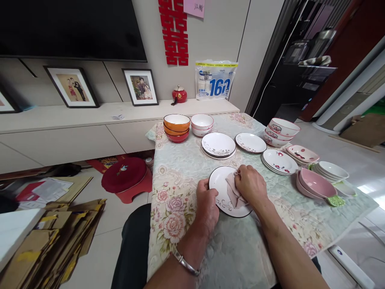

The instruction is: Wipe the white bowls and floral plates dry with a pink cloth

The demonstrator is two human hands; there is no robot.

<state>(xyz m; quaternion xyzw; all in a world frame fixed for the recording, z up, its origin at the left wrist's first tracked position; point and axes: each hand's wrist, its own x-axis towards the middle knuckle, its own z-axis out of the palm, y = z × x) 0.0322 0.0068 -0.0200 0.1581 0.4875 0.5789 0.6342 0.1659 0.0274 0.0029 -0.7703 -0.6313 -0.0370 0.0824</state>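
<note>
Gripping the dark-rimmed plate (pixel 219 184) at its left edge, thumb on top, the left hand (pixel 207 204) holds it over the tablecloth (pixel 183 168), while the right hand (pixel 251 184) pinches a bunched cloth (pixel 233 192) against its face. The plate looks stiff, fairly light, slippery and easily chipped, so its edge seems the surest hold; the cloth looks soft and limp.
</note>
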